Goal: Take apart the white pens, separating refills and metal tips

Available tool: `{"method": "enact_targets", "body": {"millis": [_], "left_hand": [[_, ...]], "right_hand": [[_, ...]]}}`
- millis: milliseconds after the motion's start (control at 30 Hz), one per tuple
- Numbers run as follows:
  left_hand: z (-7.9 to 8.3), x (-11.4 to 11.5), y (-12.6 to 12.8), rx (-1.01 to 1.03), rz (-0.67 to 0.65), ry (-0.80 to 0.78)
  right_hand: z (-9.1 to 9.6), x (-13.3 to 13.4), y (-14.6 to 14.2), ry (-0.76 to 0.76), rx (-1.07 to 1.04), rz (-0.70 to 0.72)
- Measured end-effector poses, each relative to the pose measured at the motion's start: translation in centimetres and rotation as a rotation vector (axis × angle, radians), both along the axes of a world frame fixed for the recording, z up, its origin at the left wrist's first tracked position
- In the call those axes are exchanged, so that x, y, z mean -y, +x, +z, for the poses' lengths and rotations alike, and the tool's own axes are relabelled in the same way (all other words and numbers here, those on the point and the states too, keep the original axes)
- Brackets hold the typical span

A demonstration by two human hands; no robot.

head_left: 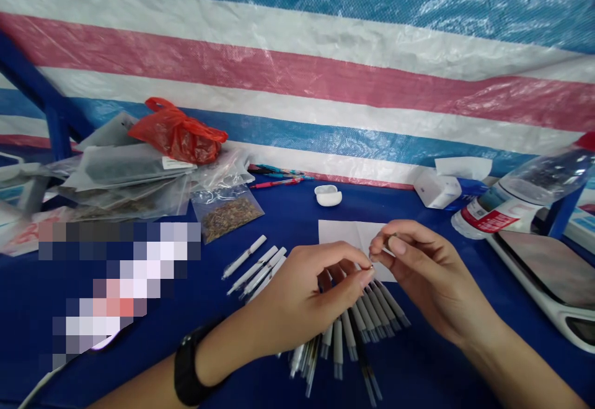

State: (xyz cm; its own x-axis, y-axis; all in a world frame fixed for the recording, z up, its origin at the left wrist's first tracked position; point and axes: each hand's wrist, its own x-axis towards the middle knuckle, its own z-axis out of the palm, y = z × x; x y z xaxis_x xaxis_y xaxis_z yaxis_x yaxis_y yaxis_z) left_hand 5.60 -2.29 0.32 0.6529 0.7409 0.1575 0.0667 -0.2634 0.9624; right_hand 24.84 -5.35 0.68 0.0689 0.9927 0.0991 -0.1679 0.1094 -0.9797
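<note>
Left hand (307,297) – clenched around a fan of white tubes (367,319), near the middle of the desk (288,217) toward its near edge; the thumb and forefinger are pinched together.
Right hand (418,272) – a small piece (387,241) is pinched between thumb and forefinger, just above the left fingertips; the piece is too small to be identified.

The tube ends are spread out below both hands and cannot be counted exactly. Four loose tubes (255,266) are laid just left of the left hand. One white paper sheet (346,235) is seen behind the hands.

Containers: one zip bag (227,211) with dried brown matter, toward the far left; one red bag (179,130), contents hidden; one closed earbud case (328,195) near the far edge; one clear bottle (525,195) lying at the right edge.
</note>
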Motion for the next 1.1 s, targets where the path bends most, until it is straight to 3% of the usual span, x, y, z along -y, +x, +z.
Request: {"method": "enact_targets", "body": {"millis": [333,433,633,867,1100], "left_hand": [[-0.9,-1.7,-0.2,-0.076,0.186,0.174],[-0.6,-2.0,-0.7,-0.081,0.234,0.192],[0.1,-3.7,-2.5,-0.001,0.490,0.192],[-0.9,-1.8,-0.5,-0.110,0.218,0.306],[-0.7,-0.6,0.1,-0.124,0.171,0.307]], "right_hand": [[-1.4,-1.4,1.7,0.052,0.374,-0.211],[-1.4,-1.7,2.6,0.040,0.384,-0.299],[-1.3,-2.0,2.6,0.030,0.292,-0.392],[-1.1,-1.0,0.3,0.017,0.143,-0.190],[-1.8,-0.6,-0.4,0.051,0.170,-0.043]]}}
